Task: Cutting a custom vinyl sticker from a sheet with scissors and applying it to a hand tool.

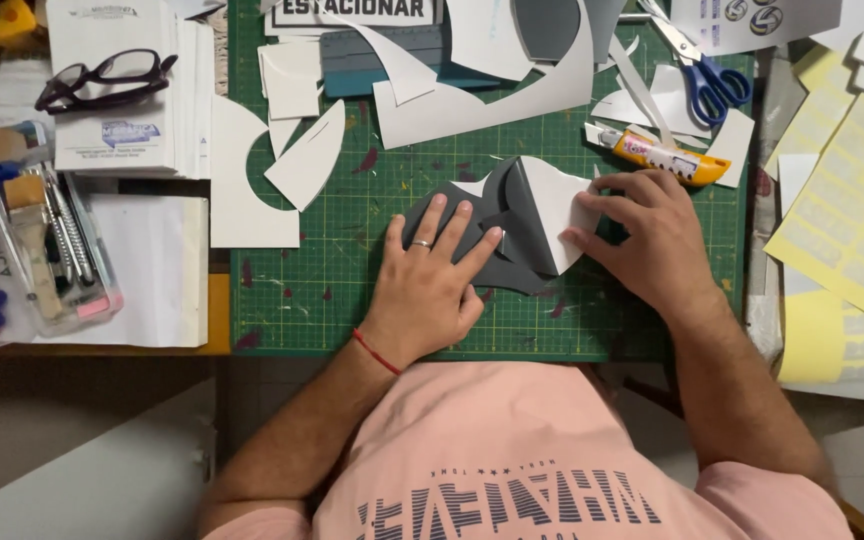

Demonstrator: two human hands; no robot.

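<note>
Green cutting mat covers the table, strewn with white offcuts. Head view: dark grey sheet lies mid-mat, its lower left part hidden under the left hand, which presses flat, fingers spread, grasping nothing. Right hand pinches the sheet's white curled edge. Yellow knife just beyond; scissors partly cut off.

One head cam only, so no 2nd view to share w/. It looks almost straight down from above the person's chest onto the green cutting mat, close in. Pink shirt fills the near edge, mat's far edge w/ blue-handled scissors sits at top, desk clutter left & right.
</note>
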